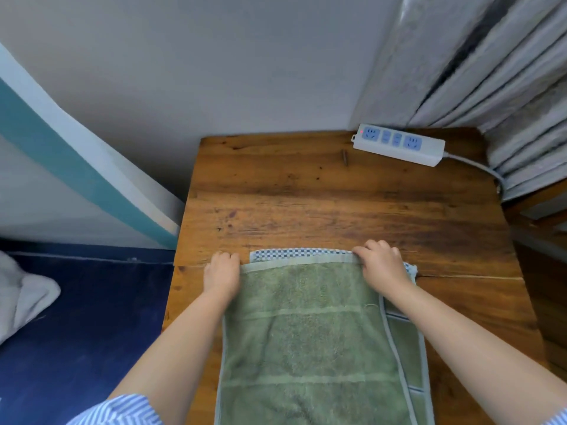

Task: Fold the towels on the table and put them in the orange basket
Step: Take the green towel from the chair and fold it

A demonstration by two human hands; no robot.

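Observation:
A green towel lies lengthwise on the wooden table, running from mid-table to the near edge. Its upper layer is folded over a lower one, which sticks out along the right side. Under its far edge shows a strip of a blue-and-white checked towel. My left hand grips the green towel's far left corner. My right hand grips the far right corner. Both hands press the corners down at the far edge. No orange basket is in view.
A white power strip with a lit red light lies at the table's far right corner, its cable running off right. Grey curtains hang at the right. A wall stands behind. Blue floor and white cloth lie left.

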